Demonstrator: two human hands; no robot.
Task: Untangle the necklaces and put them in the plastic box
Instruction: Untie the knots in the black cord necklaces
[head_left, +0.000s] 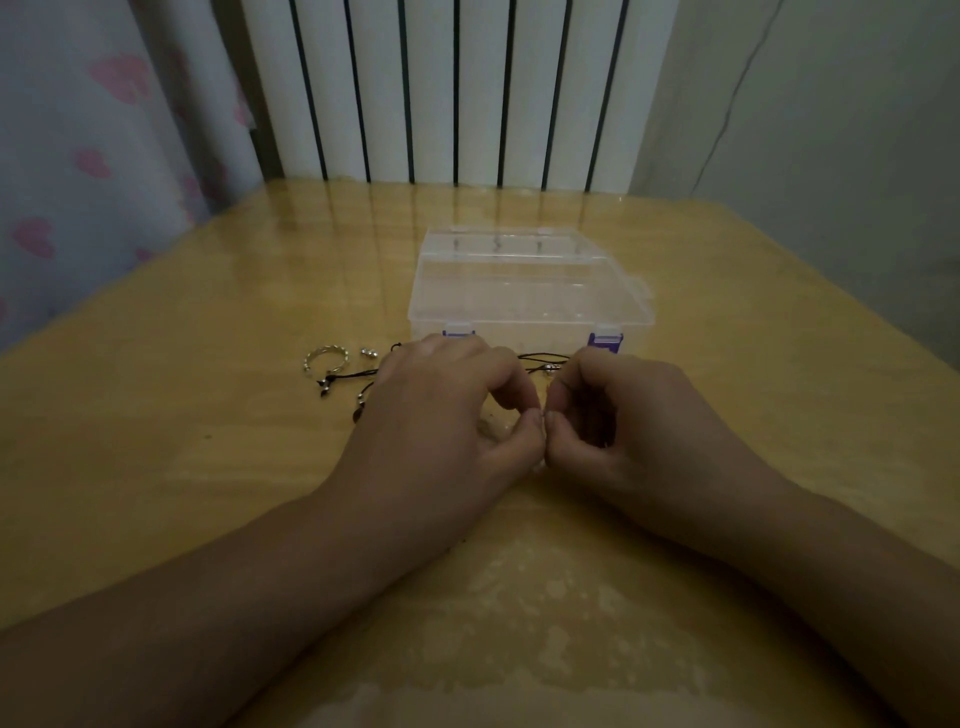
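Status: untangling is in progress and nothing has been stored yet. Your left hand (441, 415) and right hand (618, 421) meet at the centre of the worktop (156, 467), thumbs and forefingers curled and pressed tip to tip. Each hand appears to pinch a small bright piece, most likely a bead or clasp on one necklace, but the piece is too small and the light too dim to identify it. The necklaces (353, 376) are black cords carrying small silver beads. One length runs out at 9 o'clock from your left hand, and another (540, 358) shows at 12 o'clock, between your hands and the box. Whether these belong to one necklace or several cannot be told, because your hands cover the middle of the bundle. The plastic box (530, 291) sits at 12 o'clock, just beyond your knuckles, clear-walled with two purple latches (605, 340) on its near edge. Its lid looks shut, and no cord is visible through the walls, so judge the storage step as not yet started. A silver ring (326, 358) and two small silver beads (369, 354) lie loose at 10 o'clock from your left hand, near the left cord. Remaining work, as judged: free the knot, separate each necklace, release the latches, open the lid and lay the necklaces inside.
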